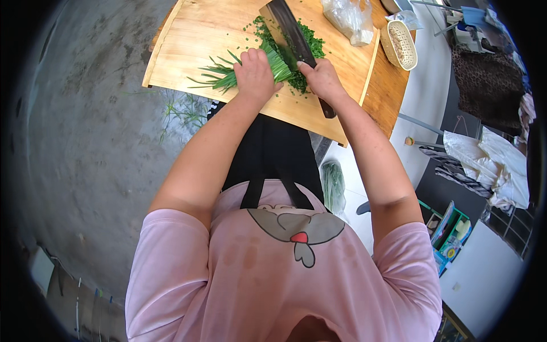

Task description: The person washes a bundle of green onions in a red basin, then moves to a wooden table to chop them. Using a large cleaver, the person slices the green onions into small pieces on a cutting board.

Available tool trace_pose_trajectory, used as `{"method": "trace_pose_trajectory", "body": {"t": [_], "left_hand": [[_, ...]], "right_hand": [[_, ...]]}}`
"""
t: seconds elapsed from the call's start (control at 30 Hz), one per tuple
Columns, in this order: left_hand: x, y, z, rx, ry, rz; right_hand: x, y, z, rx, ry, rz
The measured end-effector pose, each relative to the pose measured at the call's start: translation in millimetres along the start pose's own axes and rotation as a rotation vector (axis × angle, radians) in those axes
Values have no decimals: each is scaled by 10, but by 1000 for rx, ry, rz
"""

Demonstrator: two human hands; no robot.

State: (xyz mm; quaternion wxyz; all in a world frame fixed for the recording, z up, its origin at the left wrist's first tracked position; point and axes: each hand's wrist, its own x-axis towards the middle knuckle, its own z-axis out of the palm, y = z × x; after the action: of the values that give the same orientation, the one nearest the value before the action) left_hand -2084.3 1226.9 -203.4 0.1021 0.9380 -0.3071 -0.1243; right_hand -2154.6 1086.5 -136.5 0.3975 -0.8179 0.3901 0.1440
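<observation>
My left hand [255,75] presses a bundle of green chives [224,76] onto the wooden cutting board [188,47]. The uncut leaf ends fan out to the left, and the cut ends show to the right of my fingers. My right hand [321,79] grips a large knife [295,36] with a dark spine and handle. Its blade stands beside the cut ends of the bundle, slanting away from me; whether the edge touches the board is hidden. Chopped chives [314,40] lie heaped beyond and under the blade, with small bits scattered around.
A clear plastic bag [351,21] rests at the board's far right. Beside the board, a woven basket [399,45] holds small pale items on the wooden table [386,92]. Bagged greens [333,184] lie on the floor to my right, and loose green scraps [183,110] lie at left.
</observation>
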Motion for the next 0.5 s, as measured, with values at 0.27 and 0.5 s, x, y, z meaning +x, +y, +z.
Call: {"method": "trace_pose_trajectory", "body": {"t": [0.27,0.5], "left_hand": [[14,54,-299,-108,-260,-71],[178,215,-402,-39,-316,-158]], "right_hand": [[-340,296,-398,-86,89,-146],[-664,481,-301,-127,144,-136]]}}
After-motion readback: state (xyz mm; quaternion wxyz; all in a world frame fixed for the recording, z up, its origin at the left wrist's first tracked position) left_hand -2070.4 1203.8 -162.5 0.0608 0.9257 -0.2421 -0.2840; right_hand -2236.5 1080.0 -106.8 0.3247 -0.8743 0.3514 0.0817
